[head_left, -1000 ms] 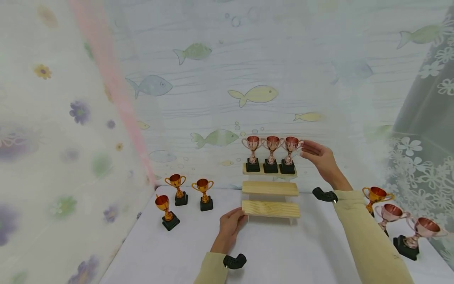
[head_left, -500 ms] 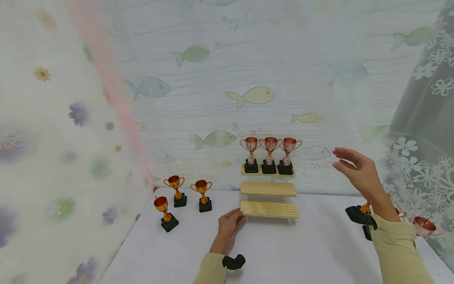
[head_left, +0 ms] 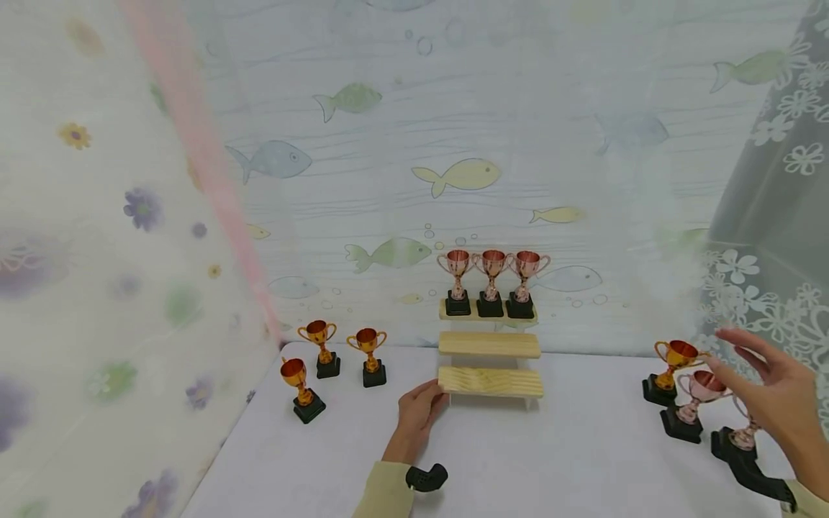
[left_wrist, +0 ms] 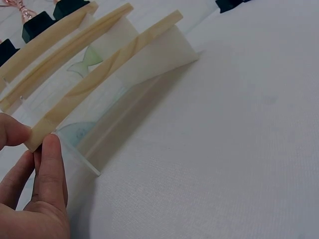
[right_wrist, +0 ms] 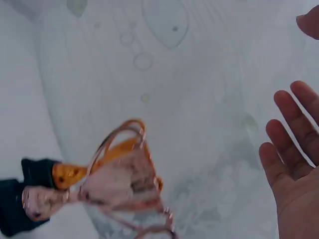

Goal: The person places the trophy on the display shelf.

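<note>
My left hand pinches the left end of the lowest board of a three-step wooden display stand; in the left wrist view the thumb lies above the board and the fingers below. Three rose-gold trophy cups with black bases stand in a row on the top step. The two lower steps carry nothing. Over at the right, my right hand is spread and holds nothing, beside a gold trophy cup and two rose-gold trophy cups. It partly hides the nearest one. The right wrist view shows its fingers apart from the cups.
Three gold trophy cups stand on the left of the white-covered table. Behind the stand hangs a fish-patterned curtain, with a flowered one along the left side.
My right hand has left the top-right rose-gold cup and moved right and down to the trophies at the table's right side. The left hand stays on the stand.
</note>
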A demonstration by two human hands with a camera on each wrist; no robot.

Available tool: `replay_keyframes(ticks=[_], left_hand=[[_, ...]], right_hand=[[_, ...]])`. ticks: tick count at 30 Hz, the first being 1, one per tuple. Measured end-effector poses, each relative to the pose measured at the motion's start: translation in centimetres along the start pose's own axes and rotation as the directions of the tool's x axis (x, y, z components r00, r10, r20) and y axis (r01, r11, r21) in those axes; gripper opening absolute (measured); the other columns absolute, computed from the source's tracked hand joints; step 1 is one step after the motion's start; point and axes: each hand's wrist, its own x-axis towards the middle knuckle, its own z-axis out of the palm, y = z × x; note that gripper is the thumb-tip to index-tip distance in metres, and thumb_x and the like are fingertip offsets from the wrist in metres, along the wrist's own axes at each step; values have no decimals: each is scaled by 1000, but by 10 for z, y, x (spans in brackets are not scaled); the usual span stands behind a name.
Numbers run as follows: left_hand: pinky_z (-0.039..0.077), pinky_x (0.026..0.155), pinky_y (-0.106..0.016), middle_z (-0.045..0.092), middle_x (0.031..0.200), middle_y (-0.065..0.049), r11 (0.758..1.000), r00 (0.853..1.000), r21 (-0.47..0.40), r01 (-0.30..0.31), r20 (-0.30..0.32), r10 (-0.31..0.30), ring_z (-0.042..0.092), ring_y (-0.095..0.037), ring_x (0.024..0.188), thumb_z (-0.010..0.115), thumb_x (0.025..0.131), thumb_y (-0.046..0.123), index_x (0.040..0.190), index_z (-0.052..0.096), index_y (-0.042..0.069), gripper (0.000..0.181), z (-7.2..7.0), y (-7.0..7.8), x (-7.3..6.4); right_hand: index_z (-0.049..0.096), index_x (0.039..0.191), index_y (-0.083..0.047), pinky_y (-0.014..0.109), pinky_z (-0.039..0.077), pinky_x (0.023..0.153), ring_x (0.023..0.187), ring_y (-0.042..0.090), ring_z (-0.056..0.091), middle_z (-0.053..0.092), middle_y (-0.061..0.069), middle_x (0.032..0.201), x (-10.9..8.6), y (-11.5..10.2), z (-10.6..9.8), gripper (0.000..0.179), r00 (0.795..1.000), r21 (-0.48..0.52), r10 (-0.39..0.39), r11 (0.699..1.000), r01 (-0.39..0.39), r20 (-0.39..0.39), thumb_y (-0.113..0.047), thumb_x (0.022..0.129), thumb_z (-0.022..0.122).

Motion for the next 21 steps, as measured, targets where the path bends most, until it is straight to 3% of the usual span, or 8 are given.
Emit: replay_keyframes(ticks=[3, 7, 10, 12, 16, 19, 21], left_hand=[[60, 86, -26, 68, 117, -18, 1000, 1000, 2, -6, 2, 6, 67, -13, 93, 66, 94, 3, 130, 60, -13, 40, 0, 0, 0], [60, 86, -26, 68, 118, -18, 1000, 1000, 1, -3, 3, 3, 67, -13, 93, 66, 94, 3, 131, 60, -12, 40, 0, 0, -1], [60, 86, -26, 68, 118, -19, 1000, 1000, 1, 4, 2, -4, 67, -13, 93, 67, 94, 3, 131, 60, -12, 40, 0, 0, -1], [60, 87, -27, 68, 119, -19, 1000, 1000, 8, 5, 1, -5, 67, -13, 93, 67, 94, 3, 131, 60, -12, 40, 0, 0, -1], [60, 88, -27, 67, 119, -19, 1000, 1000, 16, 3, -8, -3, 67, -14, 94, 67, 94, 3, 131, 60, -12, 40, 1, 2, 0], [60, 87, -27, 67, 118, -20, 1000, 1000, 14, -6, -12, 6, 67, -14, 94, 67, 94, 3, 130, 60, -13, 40, 1, 2, 0], [61, 87, -27, 67, 118, -20, 1000, 1000, 10, -9, -12, 9, 67, -14, 93, 67, 93, 2, 129, 61, -13, 39, 2, 2, 0]], right_hand=[[46, 153, -11, 16, 24, 121, 151, 3, 25, 42, -25, 150, -14, 16, -9, 54, 995, -73, 93, 993, -96, -47, -8, 101, 60], [39, 155, -5, 37, 20, 128, 156, 25, 20, 30, 5, 166, -23, 27, -19, 58, 969, -164, 214, 959, -232, -123, -3, 100, 59], [37, 156, -2, 33, 21, 127, 154, 29, 23, 30, 17, 165, -26, 32, -26, 62, 941, -235, 291, 916, -326, -171, -2, 99, 61], [32, 157, -2, 33, 20, 127, 154, 32, 23, 28, 21, 165, -29, 36, -29, 64, 926, -264, 334, 890, -372, -177, -2, 100, 60], [24, 160, -2, 44, 21, 127, 153, 38, 21, 22, 24, 165, -34, 44, -30, 70, 898, -265, 408, 859, -438, -162, -2, 99, 59], [22, 162, -10, 46, 23, 126, 155, 30, 18, 19, 14, 169, -38, 53, -25, 74, 849, -167, 507, 834, -527, -146, -5, 99, 60], [24, 162, -17, 37, 24, 125, 153, 17, 26, 29, 1, 166, -41, 62, -22, 74, 816, -77, 563, 814, -575, -133, -7, 99, 60]])
